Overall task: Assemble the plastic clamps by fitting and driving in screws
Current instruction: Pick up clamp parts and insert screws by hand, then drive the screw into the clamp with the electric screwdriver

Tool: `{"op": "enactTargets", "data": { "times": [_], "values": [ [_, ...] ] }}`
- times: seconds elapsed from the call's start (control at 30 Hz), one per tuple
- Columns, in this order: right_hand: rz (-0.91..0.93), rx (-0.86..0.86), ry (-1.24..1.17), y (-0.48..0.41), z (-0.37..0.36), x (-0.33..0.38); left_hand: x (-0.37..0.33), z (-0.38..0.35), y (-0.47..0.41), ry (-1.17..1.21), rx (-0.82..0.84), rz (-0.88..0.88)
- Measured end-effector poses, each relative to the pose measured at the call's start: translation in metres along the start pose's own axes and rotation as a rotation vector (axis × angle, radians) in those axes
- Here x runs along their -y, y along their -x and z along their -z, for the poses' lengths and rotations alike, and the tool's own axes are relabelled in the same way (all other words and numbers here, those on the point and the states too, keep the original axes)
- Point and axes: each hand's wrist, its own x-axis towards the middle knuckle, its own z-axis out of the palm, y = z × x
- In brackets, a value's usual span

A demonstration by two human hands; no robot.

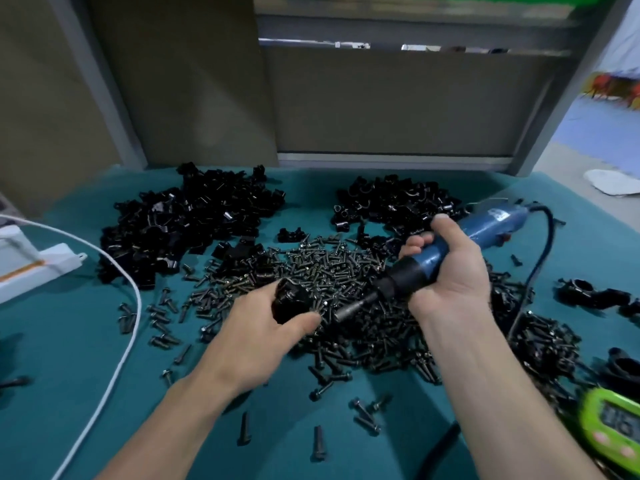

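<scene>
While the left hand (pixel 263 327) grips a black clamp (pixel 289 301) above the screw pile (pixel 346 289), the right hand (pixel 446 268) grips the blue screwdriver (pixel 450 247) there too.

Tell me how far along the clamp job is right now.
Done: a few clamps that look assembled lie at the right edge. In hand: the left hand holds one clamp, the right hand grips the blue screwdriver aimed at it. Left: two large heaps of clamp parts and the screw pile, so most remains.
</scene>
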Motion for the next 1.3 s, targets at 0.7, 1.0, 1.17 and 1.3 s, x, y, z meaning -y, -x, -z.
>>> {"op": "enactTargets", "data": {
  "times": [0.7,1.0,1.17,1.3],
  "values": [
    [0.197,0.158,0.061,-0.028,-0.011,-0.012,-0.01,-0.01,0.001,-0.028,-0.019,-0.005],
    [0.154,0.115,0.041,-0.028,-0.009,-0.017,-0.006,-0.007,0.002,-0.029,-0.004,-0.038],
    [0.121,0.043,0.052,-0.028,-0.009,-0.021,-0.006,-0.007,0.005,-0.08,-0.008,-0.044],
    [0.129,0.01,0.071,-0.028,-0.009,-0.026,-0.005,-0.007,0.007,-0.09,-0.002,-0.036]
  ]
}}
